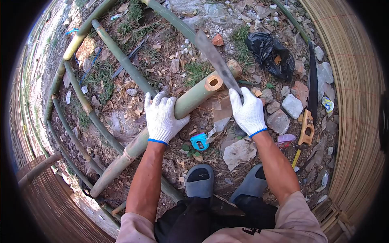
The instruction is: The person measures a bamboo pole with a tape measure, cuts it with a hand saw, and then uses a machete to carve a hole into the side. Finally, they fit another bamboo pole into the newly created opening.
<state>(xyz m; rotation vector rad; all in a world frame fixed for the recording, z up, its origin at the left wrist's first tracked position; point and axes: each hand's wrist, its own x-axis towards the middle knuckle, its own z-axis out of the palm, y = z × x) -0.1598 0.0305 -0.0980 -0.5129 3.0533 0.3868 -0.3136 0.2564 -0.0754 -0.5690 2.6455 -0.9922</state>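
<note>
A thick green bamboo pole (194, 98) slants across the middle, from lower left to upper right. Near its far end a hole (213, 82) with pale cut edges opens through the upper side. My left hand (161, 117), in a white knitted glove with a blue cuff, is wrapped around the pole partway along. My right hand (248, 110), gloved alike, grips a machete (214, 56) by its handle, which the fingers hide. The blade points up and left, overlapping the pole just beyond the hole in this view.
A blue tape measure (199, 141) lies between my hands and slippers. To the right are a handsaw (306, 128), stones (292, 106) and a black plastic bag (269, 56). A bamboo frame (121, 56) spans the left over chip-strewn ground; slatted bamboo panels (344, 101) edge both sides.
</note>
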